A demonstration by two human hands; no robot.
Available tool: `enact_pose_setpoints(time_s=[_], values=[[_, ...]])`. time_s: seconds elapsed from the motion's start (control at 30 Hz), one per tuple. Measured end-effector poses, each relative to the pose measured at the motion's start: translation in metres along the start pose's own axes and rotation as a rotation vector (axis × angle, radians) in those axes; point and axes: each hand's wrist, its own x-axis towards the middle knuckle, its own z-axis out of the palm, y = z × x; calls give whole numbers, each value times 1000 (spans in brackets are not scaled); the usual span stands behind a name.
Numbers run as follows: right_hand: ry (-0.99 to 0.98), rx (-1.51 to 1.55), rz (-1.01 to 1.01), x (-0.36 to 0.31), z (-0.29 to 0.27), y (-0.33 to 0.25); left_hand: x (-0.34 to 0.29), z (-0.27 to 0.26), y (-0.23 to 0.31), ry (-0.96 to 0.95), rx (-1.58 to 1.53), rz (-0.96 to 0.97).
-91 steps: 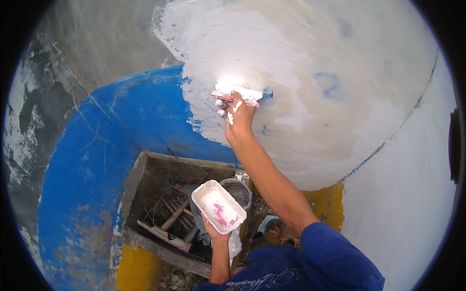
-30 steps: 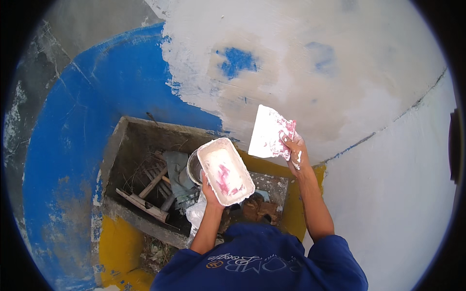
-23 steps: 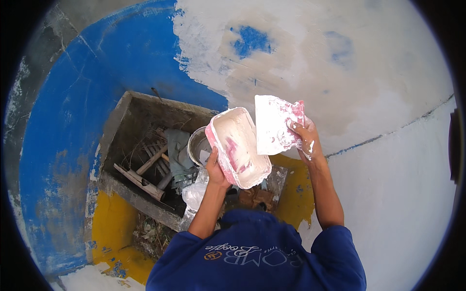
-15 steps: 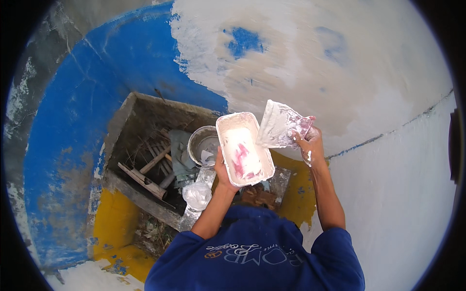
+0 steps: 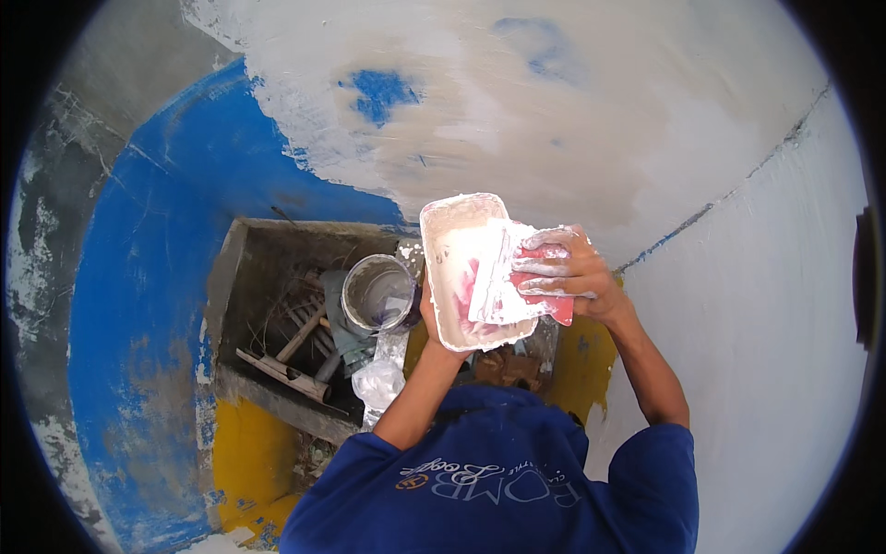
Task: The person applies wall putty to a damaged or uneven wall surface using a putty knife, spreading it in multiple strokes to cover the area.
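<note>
My left hand (image 5: 430,319) grips the side of a white rectangular tub (image 5: 438,249), smeared inside with white paste and pink streaks. Most of that hand's fingers are hidden beneath the tub. Held in my right hand (image 5: 581,277) is a wide red putty spreader (image 5: 556,307), its blade coated thickly in white paste. The spreader's coated face lies over the right part of the tub's opening. White paste covers the fingers of my right hand, which are pressed along the spreader.
A round bucket (image 5: 378,288) with pale paste stands left of the tub, above a crumpled clear plastic bag (image 5: 378,383). Wood pieces (image 5: 286,374) lie inside a concrete box (image 5: 226,277). Ahead, the wall (image 5: 591,157) is partly skimmed white over blue paint.
My right hand has turned over and brought the spreader left and down, from beside the tub's right edge to over its opening. The view has shifted slightly.
</note>
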Motion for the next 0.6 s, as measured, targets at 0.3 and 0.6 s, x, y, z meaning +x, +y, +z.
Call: enact_pose_setpoints(time_s=[0.3, 0.6], values=[[50, 5, 5, -9, -5, -3, -4, -5, -2, 160, 7, -71], [54, 67, -51, 3, -8, 5, -45, -1, 5, 216, -70, 42]])
